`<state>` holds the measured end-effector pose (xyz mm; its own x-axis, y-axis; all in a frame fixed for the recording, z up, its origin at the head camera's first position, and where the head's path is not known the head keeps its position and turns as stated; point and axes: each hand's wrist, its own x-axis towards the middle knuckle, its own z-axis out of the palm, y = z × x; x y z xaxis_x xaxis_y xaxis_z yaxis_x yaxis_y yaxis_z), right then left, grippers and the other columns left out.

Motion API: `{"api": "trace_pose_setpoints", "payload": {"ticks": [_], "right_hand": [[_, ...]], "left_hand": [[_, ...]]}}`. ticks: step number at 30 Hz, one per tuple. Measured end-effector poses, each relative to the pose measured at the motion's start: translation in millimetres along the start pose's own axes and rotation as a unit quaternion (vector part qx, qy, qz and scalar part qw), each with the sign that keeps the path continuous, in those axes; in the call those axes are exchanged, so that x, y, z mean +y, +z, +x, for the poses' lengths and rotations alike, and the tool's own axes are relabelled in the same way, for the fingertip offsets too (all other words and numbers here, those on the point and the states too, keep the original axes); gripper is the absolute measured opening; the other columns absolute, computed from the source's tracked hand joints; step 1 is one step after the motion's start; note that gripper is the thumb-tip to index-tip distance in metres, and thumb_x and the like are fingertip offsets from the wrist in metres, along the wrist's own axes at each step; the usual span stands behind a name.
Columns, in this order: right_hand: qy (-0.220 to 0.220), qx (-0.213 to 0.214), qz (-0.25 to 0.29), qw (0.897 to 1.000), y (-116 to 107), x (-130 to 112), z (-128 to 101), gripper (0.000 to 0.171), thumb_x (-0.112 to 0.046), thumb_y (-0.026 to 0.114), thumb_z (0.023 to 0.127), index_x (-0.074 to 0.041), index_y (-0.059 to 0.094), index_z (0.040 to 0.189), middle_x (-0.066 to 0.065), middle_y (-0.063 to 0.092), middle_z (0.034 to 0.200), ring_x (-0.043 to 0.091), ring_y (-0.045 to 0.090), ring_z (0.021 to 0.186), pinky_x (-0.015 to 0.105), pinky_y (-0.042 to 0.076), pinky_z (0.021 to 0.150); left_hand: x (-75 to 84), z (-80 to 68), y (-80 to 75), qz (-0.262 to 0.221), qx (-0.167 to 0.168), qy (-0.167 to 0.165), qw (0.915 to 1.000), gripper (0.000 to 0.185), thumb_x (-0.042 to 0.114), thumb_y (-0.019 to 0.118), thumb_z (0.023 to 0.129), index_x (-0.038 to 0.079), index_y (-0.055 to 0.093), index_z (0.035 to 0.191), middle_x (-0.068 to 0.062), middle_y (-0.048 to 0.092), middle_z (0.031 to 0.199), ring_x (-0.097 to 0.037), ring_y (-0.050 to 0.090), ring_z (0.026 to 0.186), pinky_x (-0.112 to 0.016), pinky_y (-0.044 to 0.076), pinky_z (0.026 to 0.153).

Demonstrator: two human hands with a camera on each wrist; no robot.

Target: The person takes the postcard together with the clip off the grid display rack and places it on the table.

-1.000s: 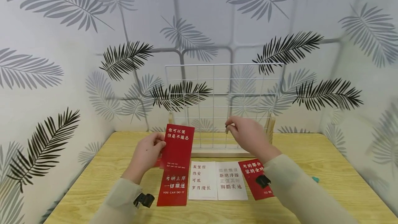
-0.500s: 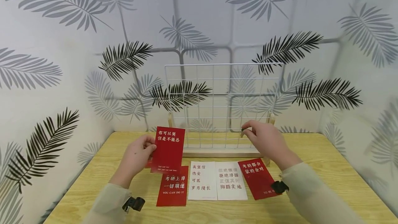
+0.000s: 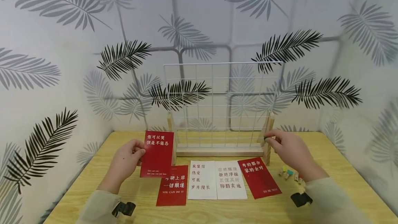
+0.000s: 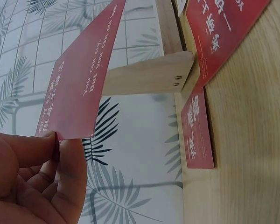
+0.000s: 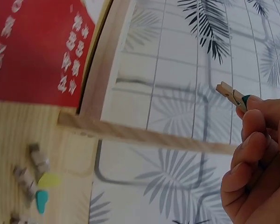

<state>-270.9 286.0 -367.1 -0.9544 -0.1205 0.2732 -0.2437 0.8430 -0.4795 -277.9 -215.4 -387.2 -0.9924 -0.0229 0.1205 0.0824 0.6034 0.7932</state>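
Both hands have dropped and spread apart since the earlier frames: my left hand has carried the red card down toward the lower left of the frame, and my right hand has slid to the right end of the wire grid stand. The left hand's thumb and fingers pinch the card by its left edge, holding it upright above the wooden table. The right hand's fingertips pinch a small wooden clothespin by its green-tipped end, beside the stand's right wooden post. I judge the card light, thin and bendy, best taken at an edge; the clothespin looks light, stiff and easy to drop, best squeezed at its tail. Flat on the table in the lower middle lie another red card, two white cards and a tilted red card. A small heap of spare clothespins sits at lower right, just beside my right wrist. Bare tabletop shows at both sides, and the grid's squares hold nothing.
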Motion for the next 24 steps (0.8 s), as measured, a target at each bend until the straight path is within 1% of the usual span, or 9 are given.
{"api": "trace_pose_setpoints", "payload": {"ticks": [2, 5, 12, 15, 19, 24], "right_hand": [[0.006, -0.003, -0.001, 1.000, -3.3, 7.7, -3.6, 0.029, -0.029, 0.059, 0.104, -0.011, 0.068, 0.126, -0.002, 0.060, 0.075, 0.016, 0.056, 0.066, 0.035, 0.040, 0.052], [0.018, -0.004, 0.003, 1.000, -8.0, 19.5, -9.8, 0.030, -0.029, 0.058, 0.104, -0.011, 0.067, 0.126, -0.003, 0.063, 0.078, 0.016, 0.061, 0.073, 0.035, 0.042, 0.054], [0.042, -0.017, 0.016, 0.999, -12.6, 47.6, -22.5, 0.033, -0.034, 0.056, 0.105, -0.010, 0.068, 0.125, -0.002, 0.066, 0.083, 0.020, 0.067, 0.079, 0.036, 0.045, 0.057], [0.048, -0.025, 0.019, 0.998, -13.7, 57.3, -25.7, 0.035, -0.035, 0.054, 0.106, -0.009, 0.067, 0.126, -0.002, 0.066, 0.083, 0.022, 0.069, 0.082, 0.036, 0.044, 0.057], [0.063, -0.036, 0.022, 0.997, -16.7, 67.2, -29.2, 0.040, -0.038, 0.051, 0.107, -0.008, 0.065, 0.129, -0.001, 0.067, 0.085, 0.023, 0.067, 0.084, 0.037, 0.041, 0.056], [0.076, -0.044, 0.018, 0.996, -20.7, 82.0, -35.6, 0.043, -0.041, 0.049, 0.107, -0.007, 0.064, 0.130, 0.000, 0.068, 0.090, 0.025, 0.068, 0.086, 0.037, 0.045, 0.057]], "left_hand": [[-2.9, -0.5, -1.1, -0.001, 0.001, -0.003, 1.0000, 0.011, 0.010, 0.057, 0.103, 0.004, 0.059, 0.112, -0.010, 0.061, 0.092, -0.023, 0.061, 0.073, -0.034, 0.056, 0.068], [-7.4, -1.5, -1.9, -0.002, 0.001, -0.013, 0.9999, 0.011, 0.009, 0.057, 0.103, 0.004, 0.059, 0.112, -0.010, 0.061, 0.091, -0.024, 0.061, 0.073, -0.034, 0.056, 0.068], [-22.3, -3.0, -8.5, 0.001, -0.002, -0.031, 0.9995, 0.013, 0.010, 0.056, 0.104, 0.003, 0.058, 0.114, -0.011, 0.060, 0.094, -0.024, 0.061, 0.074, -0.034, 0.055, 0.068], [-29.7, -2.7, -14.3, 0.011, 0.000, -0.038, 0.9992, 0.013, 0.010, 0.055, 0.104, 0.002, 0.057, 0.115, -0.011, 0.060, 0.094, -0.024, 0.060, 0.074, -0.036, 0.055, 0.068], [-39.3, -1.0, -22.9, 0.017, -0.003, -0.045, 0.9988, 0.017, 0.011, 0.054, 0.105, -0.001, 0.055, 0.117, -0.012, 0.060, 0.094, -0.023, 0.060, 0.074, -0.038, 0.056, 0.070], [-50.6, -0.4, -28.7, 0.022, -0.011, -0.057, 0.9981, 0.019, 0.010, 0.051, 0.105, -0.003, 0.053, 0.119, -0.013, 0.059, 0.096, -0.023, 0.060, 0.075, -0.039, 0.056, 0.070]]}}
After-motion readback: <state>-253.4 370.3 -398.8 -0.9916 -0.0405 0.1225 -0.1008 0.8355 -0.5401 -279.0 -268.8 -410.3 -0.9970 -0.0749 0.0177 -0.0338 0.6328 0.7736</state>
